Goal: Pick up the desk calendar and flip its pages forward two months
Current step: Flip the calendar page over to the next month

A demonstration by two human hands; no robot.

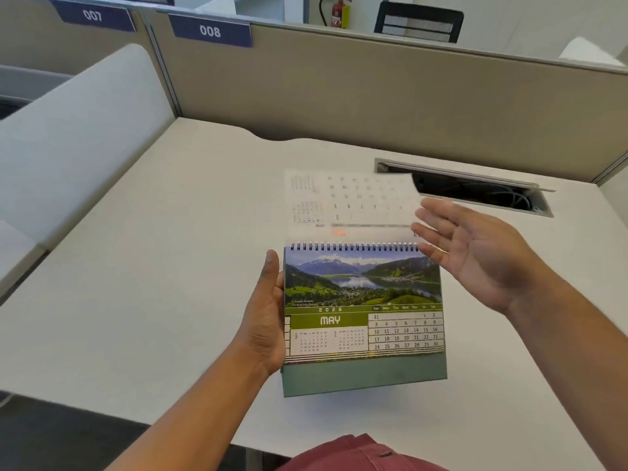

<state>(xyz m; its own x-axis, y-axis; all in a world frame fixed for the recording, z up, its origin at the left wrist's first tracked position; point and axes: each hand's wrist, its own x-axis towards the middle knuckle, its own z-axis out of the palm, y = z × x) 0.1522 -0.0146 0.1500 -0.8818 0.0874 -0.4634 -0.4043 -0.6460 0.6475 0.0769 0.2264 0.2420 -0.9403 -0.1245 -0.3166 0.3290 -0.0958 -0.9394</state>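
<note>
The person is holding the desk calendar [363,321] up above the white desk [170,266], a little way in front of their body. The left hand [268,321] is gripping the calendar's left edge, with the thumb lying along the side. The right hand [475,256] is spread wide and holding nothing. It is floating just beside the top right corner, near the spiral rings [353,247].

A blurry page [350,202] is swinging up over the rings, and it looks like the April page. The May page is showing in front.

Things could go wrong from here. The loose page might flop back down, because no finger is pressing on it. The calendar might tip or slip too, since only one hand is holding it, and only by one edge. Also, the person might grab two pages at once on another flip and go too far.
</note>
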